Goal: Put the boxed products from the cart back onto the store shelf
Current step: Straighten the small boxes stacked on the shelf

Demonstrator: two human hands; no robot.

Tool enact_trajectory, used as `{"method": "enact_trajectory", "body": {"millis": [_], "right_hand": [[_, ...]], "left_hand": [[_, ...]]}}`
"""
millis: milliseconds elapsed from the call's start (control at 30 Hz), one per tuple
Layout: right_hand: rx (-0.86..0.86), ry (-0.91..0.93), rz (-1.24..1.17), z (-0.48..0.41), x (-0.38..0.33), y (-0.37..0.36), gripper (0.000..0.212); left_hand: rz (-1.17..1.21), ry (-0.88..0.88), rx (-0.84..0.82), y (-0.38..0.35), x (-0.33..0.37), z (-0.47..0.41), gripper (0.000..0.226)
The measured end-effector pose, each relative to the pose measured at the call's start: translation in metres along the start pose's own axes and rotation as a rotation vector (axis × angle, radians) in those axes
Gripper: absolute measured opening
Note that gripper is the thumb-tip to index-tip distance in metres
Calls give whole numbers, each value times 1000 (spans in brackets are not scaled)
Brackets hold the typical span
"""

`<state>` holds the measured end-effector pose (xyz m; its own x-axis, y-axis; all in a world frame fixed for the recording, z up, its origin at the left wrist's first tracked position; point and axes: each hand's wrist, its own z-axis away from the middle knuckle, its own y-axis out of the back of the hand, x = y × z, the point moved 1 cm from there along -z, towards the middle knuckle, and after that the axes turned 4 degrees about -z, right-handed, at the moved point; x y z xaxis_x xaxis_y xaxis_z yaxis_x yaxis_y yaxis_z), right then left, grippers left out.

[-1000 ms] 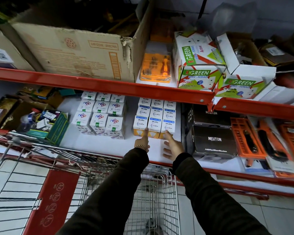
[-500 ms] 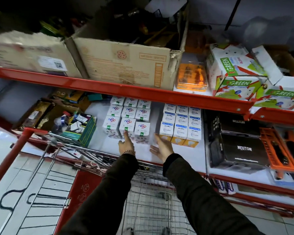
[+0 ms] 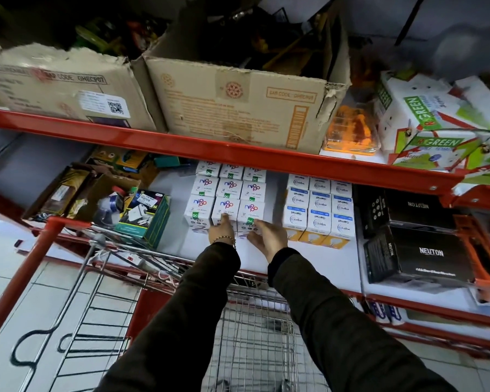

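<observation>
Both hands reach forward over the wire cart [image 3: 255,329] to the lower store shelf [image 3: 249,254]. The left hand [image 3: 221,232] is extended with fingers straight and together; its fingertips touch the front face of the middle box in the front row of the white boxed products [image 3: 227,198], a block three boxes wide and three deep. It grips nothing. A beaded bracelet [image 3: 224,239] sits at its wrist, where the dark sleeve [image 3: 207,278] ends. The right hand [image 3: 268,235] is open, palm turned toward the left hand, fingers loosely spread; its fingertips are at the lower front of the front-right box of the same block. Whether they touch it or stop just short cannot be determined. It holds nothing. Just right of the right hand stands a second block of white-and-blue boxes [image 3: 318,209] with yellow lower faces. Further right lie black boxes [image 3: 419,250]. Left of the left hand, a dark green box [image 3: 145,219] rests near the shelf edge. Above both hands, a red shelf rail [image 3: 210,148] carries two open cardboard cartons [image 3: 238,106]. The visible part of the cart basket below the forearms contains no boxes.
</observation>
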<state>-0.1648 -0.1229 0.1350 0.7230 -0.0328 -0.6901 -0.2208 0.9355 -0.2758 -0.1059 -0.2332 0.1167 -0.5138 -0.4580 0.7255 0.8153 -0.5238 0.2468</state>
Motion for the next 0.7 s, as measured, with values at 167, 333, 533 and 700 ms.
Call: {"method": "enact_trajectory", "body": {"millis": [167,333,533,700], "right_hand": [[-11,0,60,-4,0,-2,9],[-42,25,181,-10,4,4,13],[-81,26,249,-5,6,12,44],[-97,36,182,8,5,33,46]], "left_hand": [[-9,-4,13,-2,4,-2,53],[34,1,10,-6,0,-6,55],[121,30,-11,-10,-10,-10,37],[172,24,9,-19,-33,-11,78]]}}
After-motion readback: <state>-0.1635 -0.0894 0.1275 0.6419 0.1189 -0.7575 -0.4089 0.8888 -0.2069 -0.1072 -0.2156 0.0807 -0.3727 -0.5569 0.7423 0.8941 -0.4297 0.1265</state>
